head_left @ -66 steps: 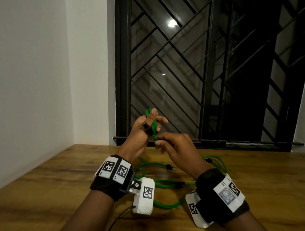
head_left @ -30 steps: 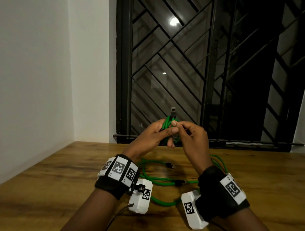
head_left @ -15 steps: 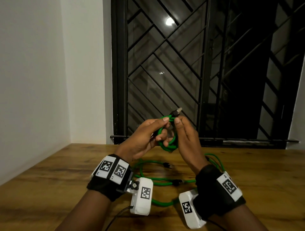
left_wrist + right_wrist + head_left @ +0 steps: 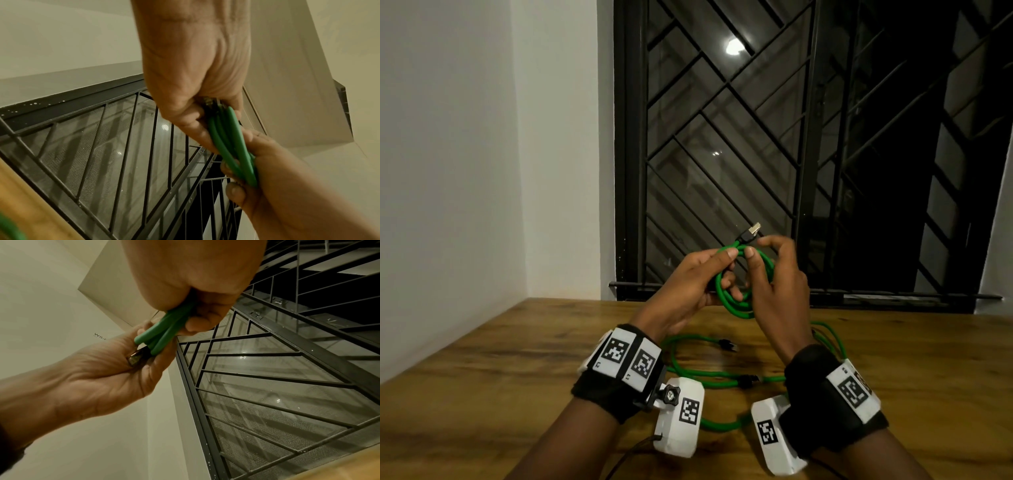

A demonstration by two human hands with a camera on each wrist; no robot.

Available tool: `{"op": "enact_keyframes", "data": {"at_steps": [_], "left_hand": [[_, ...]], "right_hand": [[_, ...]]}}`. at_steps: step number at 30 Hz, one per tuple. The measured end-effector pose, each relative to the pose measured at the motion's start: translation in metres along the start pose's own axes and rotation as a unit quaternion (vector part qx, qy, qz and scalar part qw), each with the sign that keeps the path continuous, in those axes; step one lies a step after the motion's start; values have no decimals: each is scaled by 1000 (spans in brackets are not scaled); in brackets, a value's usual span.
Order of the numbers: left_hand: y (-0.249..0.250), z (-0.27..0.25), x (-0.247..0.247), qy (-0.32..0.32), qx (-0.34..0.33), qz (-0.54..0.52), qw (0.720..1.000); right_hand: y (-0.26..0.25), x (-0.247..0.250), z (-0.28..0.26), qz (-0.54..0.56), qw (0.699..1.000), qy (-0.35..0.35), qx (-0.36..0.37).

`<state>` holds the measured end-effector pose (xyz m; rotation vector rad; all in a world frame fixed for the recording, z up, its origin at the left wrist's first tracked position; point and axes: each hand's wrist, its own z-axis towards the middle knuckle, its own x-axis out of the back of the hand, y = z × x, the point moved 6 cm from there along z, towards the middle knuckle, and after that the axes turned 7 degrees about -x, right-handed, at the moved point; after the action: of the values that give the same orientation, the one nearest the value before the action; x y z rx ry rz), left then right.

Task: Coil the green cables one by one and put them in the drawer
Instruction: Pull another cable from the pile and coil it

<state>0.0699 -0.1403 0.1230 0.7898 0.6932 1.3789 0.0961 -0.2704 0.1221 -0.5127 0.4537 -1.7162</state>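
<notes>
Both hands, left (image 4: 690, 284) and right (image 4: 774, 274), grip one coil (image 4: 739, 301) above the counter (image 4: 482, 377); loose cables (image 4: 709, 373) lie beneath it.

Both hands are holding a coiled green cable (image 4: 736, 301) up above the desk (image 4: 482, 377), in front of a dark barred window (image 4: 808, 154). The left hand (image 4: 688, 287) is pinching the coil's top with its thumb, fingers passing through the loop. The right hand (image 4: 777, 284) is gripping the coil from the other side, thumb tip beside the left thumb. A black plug with a metal tip (image 4: 750, 233) is sticking up from the coil. More green cables (image 4: 709, 373) are lying loose on the desk beneath the wrists.
</notes>
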Motion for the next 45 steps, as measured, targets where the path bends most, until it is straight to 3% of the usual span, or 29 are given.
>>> {"op": "enact_keyframes", "data": {"at_steps": [6,10,13,16,19,21,23,31,37,45], "left_hand": [[-2,0,11,24,-7,62,998],[0,-1,10,9,-17,76,997],[4,0,9,23,-71,141,987],[2,-5,8,31,-128,247,960],[6,-11,7,52,-202,352,912],[13,-15,10,71,-247,397,881],[15,-19,16,83,-261,407,871],[15,-25,26,87,-204,266,938],[24,-30,25,99,-212,248,940],[45,-34,2,82,-205,207,953]], "right_hand": [[-6,-12,-4,-59,993,-97,38],[-3,-9,-1,-52,995,-73,42],[-3,-3,-1,-33,998,-43,35],[-1,-1,-1,-25,999,-33,15],[-4,-1,-2,-42,998,-38,15],[-8,-3,-4,-45,998,-41,23],[-12,-6,-5,-58,997,-47,35],[-18,-10,-7,-38,995,-71,54],[-28,-8,-7,-81,992,-76,58],[-75,45,9,-185,962,-196,45]]}}
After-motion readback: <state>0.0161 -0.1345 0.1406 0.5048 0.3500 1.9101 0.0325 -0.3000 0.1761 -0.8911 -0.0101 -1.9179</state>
